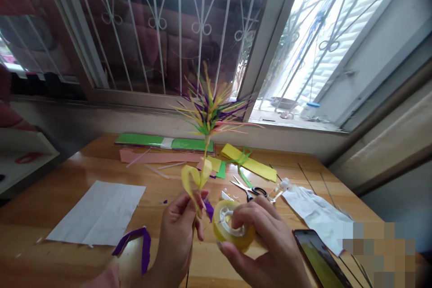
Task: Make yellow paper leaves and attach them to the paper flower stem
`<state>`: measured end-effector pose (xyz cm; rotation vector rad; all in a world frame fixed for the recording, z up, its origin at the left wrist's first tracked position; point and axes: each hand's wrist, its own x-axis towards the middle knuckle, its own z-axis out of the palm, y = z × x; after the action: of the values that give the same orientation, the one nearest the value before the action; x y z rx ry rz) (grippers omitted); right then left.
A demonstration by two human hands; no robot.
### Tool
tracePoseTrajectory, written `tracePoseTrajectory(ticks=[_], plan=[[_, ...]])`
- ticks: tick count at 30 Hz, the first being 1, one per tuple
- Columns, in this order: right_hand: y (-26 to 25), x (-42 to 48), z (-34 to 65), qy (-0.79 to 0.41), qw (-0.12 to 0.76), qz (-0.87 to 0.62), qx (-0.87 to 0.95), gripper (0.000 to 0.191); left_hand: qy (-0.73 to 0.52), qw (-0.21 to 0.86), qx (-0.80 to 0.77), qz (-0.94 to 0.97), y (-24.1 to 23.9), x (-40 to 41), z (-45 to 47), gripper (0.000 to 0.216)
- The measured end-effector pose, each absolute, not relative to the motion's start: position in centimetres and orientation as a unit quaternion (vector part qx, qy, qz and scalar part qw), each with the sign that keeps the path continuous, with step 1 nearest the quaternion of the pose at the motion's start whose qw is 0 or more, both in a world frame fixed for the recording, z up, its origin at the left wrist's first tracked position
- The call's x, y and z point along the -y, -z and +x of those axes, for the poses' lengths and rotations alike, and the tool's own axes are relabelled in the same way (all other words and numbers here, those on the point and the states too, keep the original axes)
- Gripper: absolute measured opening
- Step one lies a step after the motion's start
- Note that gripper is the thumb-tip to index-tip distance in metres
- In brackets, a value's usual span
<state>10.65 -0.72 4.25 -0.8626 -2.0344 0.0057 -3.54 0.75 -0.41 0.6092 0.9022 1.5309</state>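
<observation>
My left hand (177,234) pinches the thin stem of a paper flower (211,110), whose spiky yellow, purple, green and pink strips stand up in front of the window. A yellow paper loop (194,177) sits on the stem just above my fingers. My right hand (266,243) grips a roll of clear tape (232,229) right beside the stem, fingers curled over the roll's top.
On the wooden table (67,184) lie a white sheet (99,213), a purple paper strip (140,243), green (162,142), pink (158,157) and yellow (251,164) paper, scissors (249,189), a small glass bottle (280,189), a white cloth (313,216) and a phone (320,258).
</observation>
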Motion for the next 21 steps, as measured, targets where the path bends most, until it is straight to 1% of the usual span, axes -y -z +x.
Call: tracePoseTrajectory(ticks=[4,9,12,17,21], plan=[[-4.0,0.7,9.8,-0.006,0.458,-0.329,0.826,0.019,-0.673,0.567,-0.396,0.264,0.6,-0.7,-3.4,0.031],[-3.6,0.7,9.3,-0.005,0.467,-0.332,0.820,0.019,-0.668,0.574,-0.393,0.264,0.7,-0.7,-3.4,0.031],[-3.6,0.7,9.7,-0.004,0.467,-0.334,0.819,0.020,-0.661,0.579,-0.395,0.268,0.9,-0.8,-3.3,0.028],[-3.7,0.6,10.1,-0.019,0.459,-0.339,0.821,0.020,-0.634,0.612,-0.381,0.278,0.8,-1.0,-3.6,0.028],[-3.7,0.7,10.2,-0.027,0.453,-0.348,0.820,0.019,-0.628,0.650,-0.348,0.249,0.1,-0.7,-3.9,0.031]])
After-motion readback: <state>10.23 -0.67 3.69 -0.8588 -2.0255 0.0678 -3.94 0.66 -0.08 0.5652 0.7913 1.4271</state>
